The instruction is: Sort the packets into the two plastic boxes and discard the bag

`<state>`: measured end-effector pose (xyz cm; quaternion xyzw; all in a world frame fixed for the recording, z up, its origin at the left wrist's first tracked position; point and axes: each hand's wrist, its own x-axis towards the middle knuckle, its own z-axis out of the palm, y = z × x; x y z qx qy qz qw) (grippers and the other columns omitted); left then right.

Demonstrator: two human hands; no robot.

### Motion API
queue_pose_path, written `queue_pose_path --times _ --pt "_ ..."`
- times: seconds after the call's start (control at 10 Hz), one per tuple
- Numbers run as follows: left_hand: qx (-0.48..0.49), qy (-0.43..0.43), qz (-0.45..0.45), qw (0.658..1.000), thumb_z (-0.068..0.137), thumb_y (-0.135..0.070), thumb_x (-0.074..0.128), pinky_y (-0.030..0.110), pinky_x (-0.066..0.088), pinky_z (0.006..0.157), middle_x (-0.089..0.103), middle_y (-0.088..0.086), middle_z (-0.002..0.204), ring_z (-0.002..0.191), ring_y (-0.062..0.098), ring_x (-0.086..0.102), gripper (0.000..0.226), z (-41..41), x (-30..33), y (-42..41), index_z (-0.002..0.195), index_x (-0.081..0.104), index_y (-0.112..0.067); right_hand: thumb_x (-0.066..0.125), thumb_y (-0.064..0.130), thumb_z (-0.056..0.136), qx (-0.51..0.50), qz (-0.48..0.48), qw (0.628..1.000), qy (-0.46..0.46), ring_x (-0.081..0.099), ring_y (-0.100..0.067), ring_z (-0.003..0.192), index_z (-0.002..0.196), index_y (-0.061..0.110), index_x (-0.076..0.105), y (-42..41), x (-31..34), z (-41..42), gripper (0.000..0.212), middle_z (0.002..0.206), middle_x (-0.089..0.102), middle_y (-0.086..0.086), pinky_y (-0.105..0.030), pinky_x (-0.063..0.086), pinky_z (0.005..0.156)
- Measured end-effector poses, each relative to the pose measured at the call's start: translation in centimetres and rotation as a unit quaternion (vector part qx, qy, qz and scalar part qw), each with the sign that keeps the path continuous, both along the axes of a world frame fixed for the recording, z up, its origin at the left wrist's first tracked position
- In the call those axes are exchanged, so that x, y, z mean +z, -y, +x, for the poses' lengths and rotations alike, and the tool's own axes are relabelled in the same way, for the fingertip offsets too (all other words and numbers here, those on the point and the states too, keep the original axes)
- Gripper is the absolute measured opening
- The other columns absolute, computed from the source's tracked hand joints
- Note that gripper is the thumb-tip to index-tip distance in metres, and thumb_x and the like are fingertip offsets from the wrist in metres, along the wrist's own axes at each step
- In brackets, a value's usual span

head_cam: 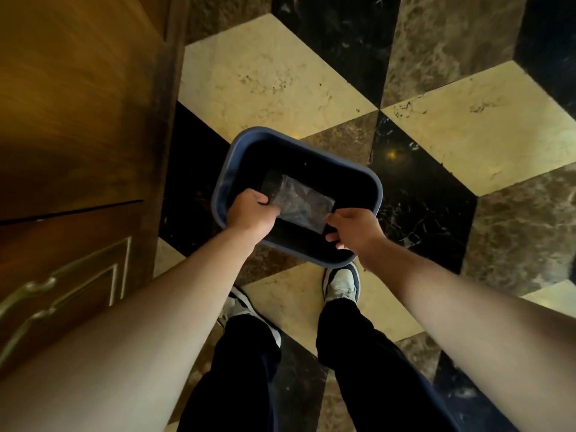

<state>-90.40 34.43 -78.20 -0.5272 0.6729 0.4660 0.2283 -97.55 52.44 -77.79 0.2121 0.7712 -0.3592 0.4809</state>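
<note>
A clear plastic bag [300, 202] is stretched flat over the mouth of a dark blue waste bin [371, 179] standing on the floor. My left hand [252, 210] grips the bag's left edge in a fist. My right hand [355, 227] pinches its right corner with thumb and fingers. Both hands hover just above the bin's near rim. The bin's inside is dark, and I cannot tell what lies in it. No packets or plastic boxes are in view.
Wooden cabinet [71, 151] with a metal handle [34, 294] stands close on the left. The floor [467, 120] is marble tile in cream, brown and black. My two feet in white sneakers [341, 285] stand right behind the bin.
</note>
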Motion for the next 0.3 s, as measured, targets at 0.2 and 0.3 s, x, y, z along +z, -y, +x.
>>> queue_pose_path --times 0.2,0.3 --pt "0.02 0.003 0.002 1.0 0.089 -0.02 0.069 0.047 0.059 0.092 0.065 0.01 0.113 0.098 0.026 0.065 0.036 1.3 2.8 0.4 0.125 0.062 -0.015 0.058 0.012 0.097 0.004 -0.013 1.0 0.014 0.064 -0.018 0.065 0.089 0.011 0.066 -0.2 3.2 -0.3 0.011 0.075 0.064 -0.003 -0.032 0.054 0.06" --pt "0.005 -0.004 -0.017 1.0 0.092 -0.02 0.066 0.047 0.058 0.094 0.067 0.013 0.121 0.106 0.031 0.067 0.036 1.8 5.6 1.1 0.127 0.061 -0.014 0.057 0.012 0.095 0.037 -0.019 0.999 0.004 0.06 -0.018 0.063 0.114 0.0 0.065 0.3 5.4 -0.4 0.024 0.076 0.063 -0.003 -0.032 0.052 0.06"
